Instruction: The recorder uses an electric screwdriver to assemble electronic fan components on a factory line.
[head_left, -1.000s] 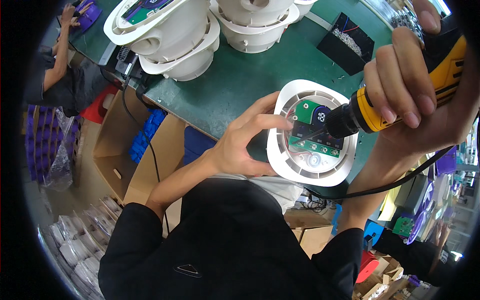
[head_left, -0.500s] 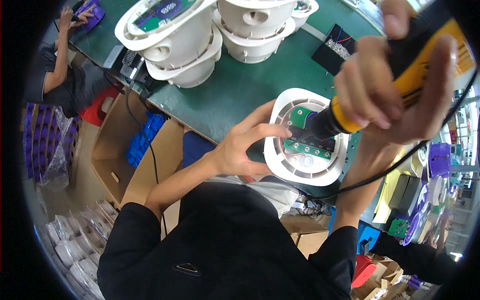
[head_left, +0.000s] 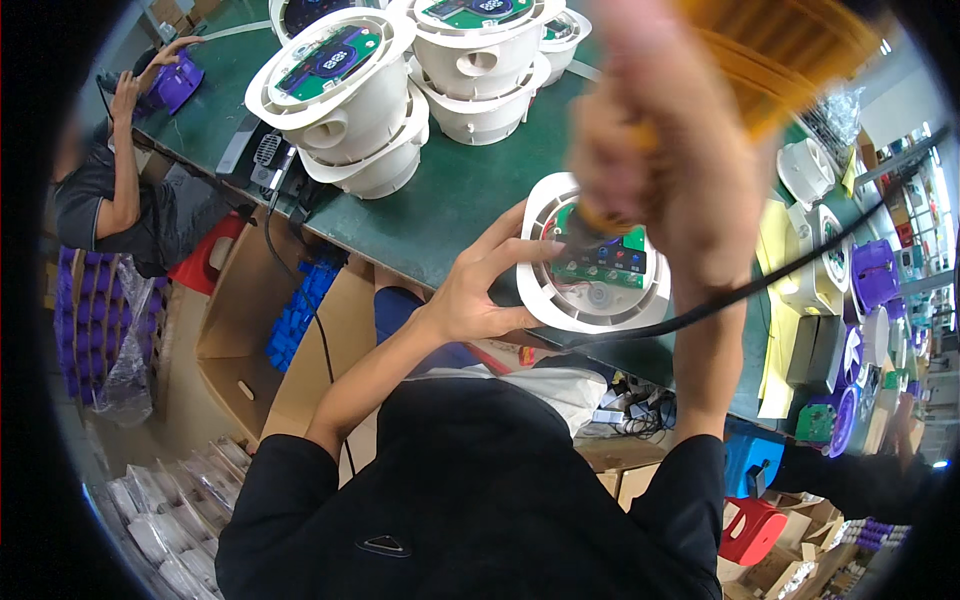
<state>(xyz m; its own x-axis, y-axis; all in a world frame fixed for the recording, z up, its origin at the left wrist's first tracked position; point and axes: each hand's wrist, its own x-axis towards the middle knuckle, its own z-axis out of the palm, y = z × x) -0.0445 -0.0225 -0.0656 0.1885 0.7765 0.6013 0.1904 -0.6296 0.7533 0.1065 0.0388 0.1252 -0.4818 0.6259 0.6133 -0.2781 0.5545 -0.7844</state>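
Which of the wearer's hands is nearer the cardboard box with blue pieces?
Left. The left hand is right of the cardboard box, steadying the white housing; the right hand is farther right, holding the yellow drill.

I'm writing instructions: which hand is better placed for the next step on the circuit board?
Probably the right hand: it holds the yellow power driver over the circuit board, while the left hand holds the white housing by its edge.
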